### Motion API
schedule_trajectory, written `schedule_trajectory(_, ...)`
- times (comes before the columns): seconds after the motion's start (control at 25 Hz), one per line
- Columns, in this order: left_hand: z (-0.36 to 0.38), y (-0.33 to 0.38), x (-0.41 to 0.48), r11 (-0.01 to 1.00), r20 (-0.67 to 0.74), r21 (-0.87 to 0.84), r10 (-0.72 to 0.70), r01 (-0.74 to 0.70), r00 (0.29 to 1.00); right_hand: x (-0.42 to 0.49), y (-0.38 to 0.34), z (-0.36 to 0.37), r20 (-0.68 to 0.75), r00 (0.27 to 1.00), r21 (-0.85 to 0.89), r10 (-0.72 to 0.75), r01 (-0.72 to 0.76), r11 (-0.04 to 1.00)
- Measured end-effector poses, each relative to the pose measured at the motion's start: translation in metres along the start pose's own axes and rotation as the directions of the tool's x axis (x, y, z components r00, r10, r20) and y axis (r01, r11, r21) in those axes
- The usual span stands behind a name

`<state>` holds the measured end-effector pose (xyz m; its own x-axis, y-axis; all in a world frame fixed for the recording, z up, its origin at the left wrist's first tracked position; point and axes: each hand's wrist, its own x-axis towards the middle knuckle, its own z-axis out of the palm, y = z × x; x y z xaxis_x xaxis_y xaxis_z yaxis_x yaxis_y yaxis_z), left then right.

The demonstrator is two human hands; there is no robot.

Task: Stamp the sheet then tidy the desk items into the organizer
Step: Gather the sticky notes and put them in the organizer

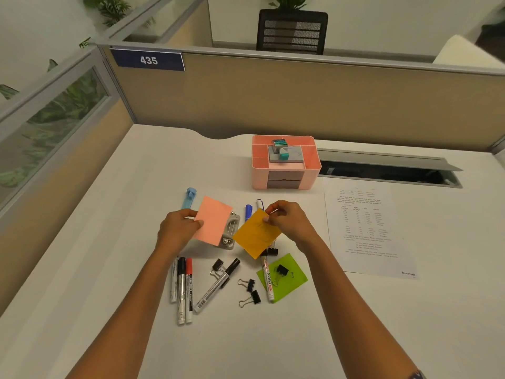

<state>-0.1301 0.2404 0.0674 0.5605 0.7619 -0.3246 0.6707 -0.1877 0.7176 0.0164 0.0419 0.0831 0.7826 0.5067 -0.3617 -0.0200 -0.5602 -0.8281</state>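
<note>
Two hands hold sticky notes above a cluttered white bench [355,324].
The left hand [179,231] pinches a pink note [216,220] by its left edge. The right hand [289,220] pinches an orange note [257,233] at its top corner with curled fingers [269,218]. Markers [181,291], binder clips [252,296] and a green note [292,280] lie beneath. The printed sheet [366,231] lies to the right. The pink organizer [259,176] stands behind, with a teal stamp [282,151] in its top tray.
</note>
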Motion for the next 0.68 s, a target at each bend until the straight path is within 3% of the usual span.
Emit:
schedule_trajectory(0.12, 0.020, 0.015, -0.012, 0.976, 0.162, -0.219, 0.058, -0.021, 0.985, 0.000, -0.014, -0.006, 0.019, 0.999, 0.038, -0.048, 0.047, 0.998)
schedule_trajectory(0.28, 0.045, 0.047, -0.032, 0.931, 0.310, -0.364, 0.157, -0.036, 0.938, 0.005, -0.026, -0.017, -0.051, 0.996, 0.033, -0.077, 0.078, 0.996)
schedule_trajectory(0.52, 0.072, 0.080, -0.038, 0.916, 0.371, -0.389, 0.253, -0.098, 0.894, 0.013, -0.022, -0.041, -0.223, 0.973, 0.020, -0.062, 0.068, 0.997)
schedule_trajectory(0.68, 0.093, 0.094, -0.035, 0.921, 0.387, -0.371, 0.270, -0.119, 0.882, 0.025, -0.015, -0.048, -0.360, 0.933, -0.001, 0.014, -0.015, 1.000)
